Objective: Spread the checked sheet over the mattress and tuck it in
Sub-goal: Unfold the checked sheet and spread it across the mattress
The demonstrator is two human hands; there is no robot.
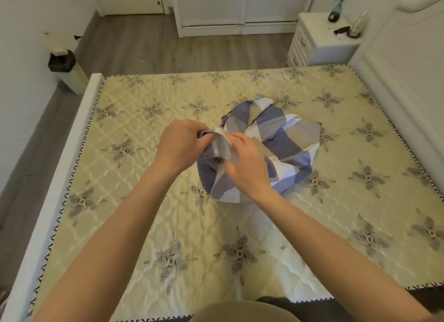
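Observation:
The checked sheet [281, 139], blue, white and beige, lies bunched in a heap near the middle of the bare quilted mattress [168, 225]. My left hand [179, 145] grips a hemmed edge of the sheet at the heap's near left side. My right hand [247, 163] pinches the same raised fold just beside it, fingers curled into the cloth. Both hands are close together above the mattress. Most of the sheet stays crumpled behind and under my hands.
A white bed frame rail [60, 167] runs along the left side, a white headboard [408, 64] on the right. A white nightstand [319, 40] with a green bottle [336, 9] stands at the far right. A bin [67, 69] sits by the left wall.

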